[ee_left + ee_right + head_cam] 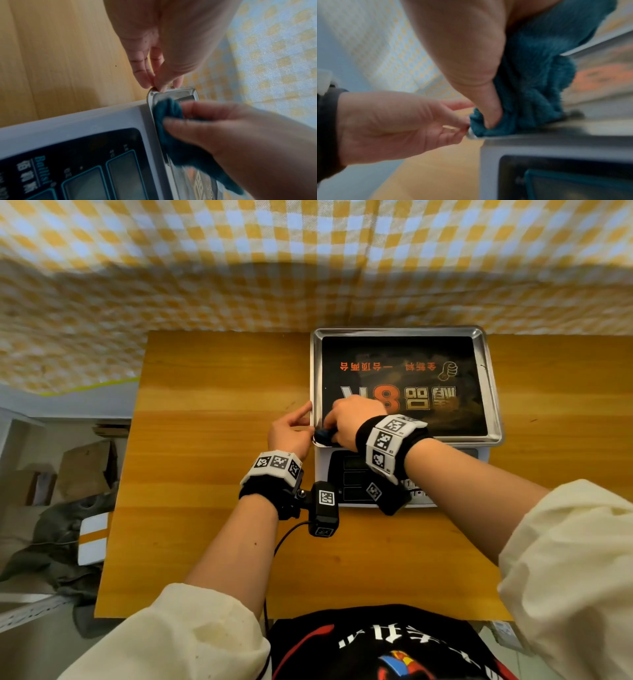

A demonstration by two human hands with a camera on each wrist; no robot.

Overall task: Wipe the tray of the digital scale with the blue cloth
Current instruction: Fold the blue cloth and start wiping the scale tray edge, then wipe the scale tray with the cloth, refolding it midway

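Note:
The digital scale [322, 467] stands on the wooden table, and its steel tray [493, 392] carries a dark printed film. My right hand [352, 419] grips the bunched blue cloth [323, 435] and presses it into the tray's front-left corner. In the right wrist view the thumb pushes the cloth [530, 81] down onto the rim. My left hand [291, 429] sits just left of the tray, and its fingertips [159, 81] pinch the rim at that same corner [150, 97]. In the left wrist view the cloth [169, 112] hides part of the tray's front edge.
The scale's dark display panel [102, 169] faces me, partly under my right wrist. Bare wooden tabletop [205, 405] lies to the left and in front. A yellow checked cloth [308, 268] hangs behind the table. Boxes and clutter [68, 474] lie on the floor at the left.

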